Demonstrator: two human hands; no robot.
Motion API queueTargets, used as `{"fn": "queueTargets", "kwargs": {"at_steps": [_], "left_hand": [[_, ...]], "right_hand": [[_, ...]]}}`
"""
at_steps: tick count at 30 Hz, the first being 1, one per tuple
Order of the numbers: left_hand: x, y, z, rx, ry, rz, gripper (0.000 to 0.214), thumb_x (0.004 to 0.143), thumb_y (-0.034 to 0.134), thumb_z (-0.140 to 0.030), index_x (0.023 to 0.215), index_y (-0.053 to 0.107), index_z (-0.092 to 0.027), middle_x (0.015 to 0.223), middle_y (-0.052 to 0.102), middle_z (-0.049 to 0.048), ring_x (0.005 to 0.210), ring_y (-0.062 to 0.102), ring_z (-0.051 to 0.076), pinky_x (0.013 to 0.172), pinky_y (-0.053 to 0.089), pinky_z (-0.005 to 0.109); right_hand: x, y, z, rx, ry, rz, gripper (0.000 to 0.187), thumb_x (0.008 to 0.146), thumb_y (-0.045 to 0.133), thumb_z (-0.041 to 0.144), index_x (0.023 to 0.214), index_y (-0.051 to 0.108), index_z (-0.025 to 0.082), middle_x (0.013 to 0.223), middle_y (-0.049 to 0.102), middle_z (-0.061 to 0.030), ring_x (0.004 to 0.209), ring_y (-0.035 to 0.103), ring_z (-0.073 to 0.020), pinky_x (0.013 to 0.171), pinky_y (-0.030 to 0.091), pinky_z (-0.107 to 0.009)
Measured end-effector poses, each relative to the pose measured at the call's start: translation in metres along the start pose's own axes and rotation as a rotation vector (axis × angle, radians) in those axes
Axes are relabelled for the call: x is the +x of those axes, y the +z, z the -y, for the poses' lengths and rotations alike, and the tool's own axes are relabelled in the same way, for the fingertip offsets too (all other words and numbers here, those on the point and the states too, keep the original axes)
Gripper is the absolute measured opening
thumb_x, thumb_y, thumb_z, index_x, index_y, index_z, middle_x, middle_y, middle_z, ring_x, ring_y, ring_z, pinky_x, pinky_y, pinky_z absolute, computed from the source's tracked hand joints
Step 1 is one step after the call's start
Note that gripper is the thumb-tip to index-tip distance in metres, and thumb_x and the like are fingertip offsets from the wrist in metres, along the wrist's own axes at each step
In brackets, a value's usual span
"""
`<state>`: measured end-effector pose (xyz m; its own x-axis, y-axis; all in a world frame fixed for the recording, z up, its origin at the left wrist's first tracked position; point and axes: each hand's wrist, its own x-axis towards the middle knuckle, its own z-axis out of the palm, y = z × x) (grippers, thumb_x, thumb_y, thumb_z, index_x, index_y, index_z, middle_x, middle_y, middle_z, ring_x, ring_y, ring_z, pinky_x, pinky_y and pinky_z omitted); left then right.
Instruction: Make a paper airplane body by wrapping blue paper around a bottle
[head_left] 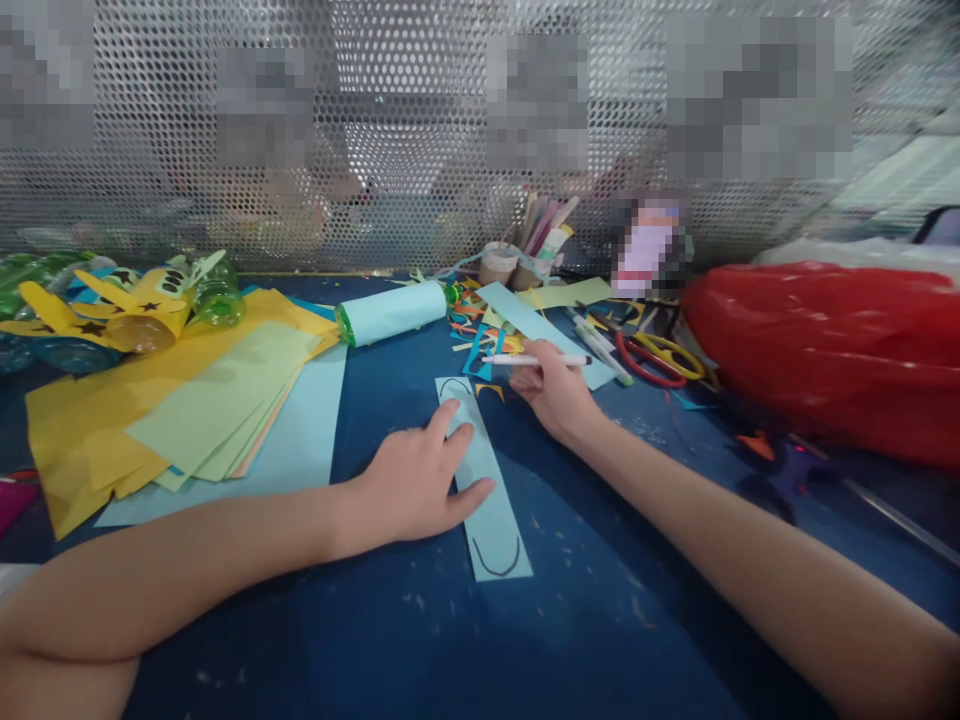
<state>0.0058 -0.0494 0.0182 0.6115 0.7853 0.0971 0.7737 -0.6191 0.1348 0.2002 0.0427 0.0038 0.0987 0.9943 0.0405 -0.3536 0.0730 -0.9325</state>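
A light blue paper strip [487,500] lies lengthwise on the dark blue table, with a black curved line drawn near each end. My left hand [420,475] rests on it, fingers spread, touching its upper and middle part. To the right, my right hand [551,390] grips a white marker [536,360] between thumb and fingers. The marker points left, held apart from the strip. Just under its tip are colored paper scraps [480,345] and a small yellow cut piece [491,392]. Another light blue strip [532,318] lies behind my right hand.
A green bottle wrapped in blue paper [394,312] lies behind the strip. Stacked colored paper [225,400] and decorated bottles [150,310] fill the left. Scissors [660,360], pens [596,340] and a red plastic bag [832,350] sit right. Stick holders [517,265] stand by the perforated metal screen [420,130].
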Motion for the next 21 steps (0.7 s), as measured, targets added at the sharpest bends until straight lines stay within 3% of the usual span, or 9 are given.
{"fn": "queueTargets", "kwargs": {"at_steps": [4,7,12,21], "left_hand": [[0.01,-0.003,0.018,-0.322,-0.015,-0.173,0.038,0.09,0.036,-0.029,0.125,0.04,-0.013,0.115,0.053,0.016,0.091,0.06,0.025,0.078,0.05,0.041],[0.023,0.0,0.038,-0.567,-0.079,-0.301,0.027,0.085,0.034,-0.012,0.111,0.038,-0.016,0.096,0.054,0.0088,0.092,0.055,0.02,0.087,0.045,0.039],[0.037,0.01,0.058,-0.83,-0.136,-0.276,0.027,0.085,0.033,-0.006,0.108,0.03,-0.02,0.093,0.057,0.0054,0.084,0.056,0.015,0.082,0.044,0.034],[0.036,0.013,0.054,-0.848,-0.153,-0.293,0.034,0.082,0.039,-0.003,0.111,0.033,-0.021,0.102,0.065,0.0107,0.098,0.061,0.019,0.09,0.043,0.037]], "right_hand": [[-0.001,0.0,0.002,0.027,0.006,0.033,0.039,0.07,0.075,0.029,0.053,0.04,0.02,0.039,0.03,0.0096,0.04,0.026,-0.0049,0.04,0.028,-0.019],[-0.003,0.001,0.003,0.007,0.02,0.05,0.03,0.07,0.072,0.036,0.056,0.05,0.02,0.043,0.041,0.0068,0.043,0.036,-0.0061,0.043,0.032,-0.02],[-0.011,0.002,0.002,-0.183,-0.016,0.181,0.026,0.074,0.068,0.04,0.064,0.053,0.021,0.049,0.056,0.0036,0.047,0.047,-0.0097,0.045,0.031,-0.022],[-0.016,0.005,0.001,-0.339,-0.073,0.321,0.034,0.078,0.068,0.045,0.066,0.045,0.023,0.049,0.059,0.0041,0.047,0.045,-0.0103,0.05,0.033,-0.025]]}}
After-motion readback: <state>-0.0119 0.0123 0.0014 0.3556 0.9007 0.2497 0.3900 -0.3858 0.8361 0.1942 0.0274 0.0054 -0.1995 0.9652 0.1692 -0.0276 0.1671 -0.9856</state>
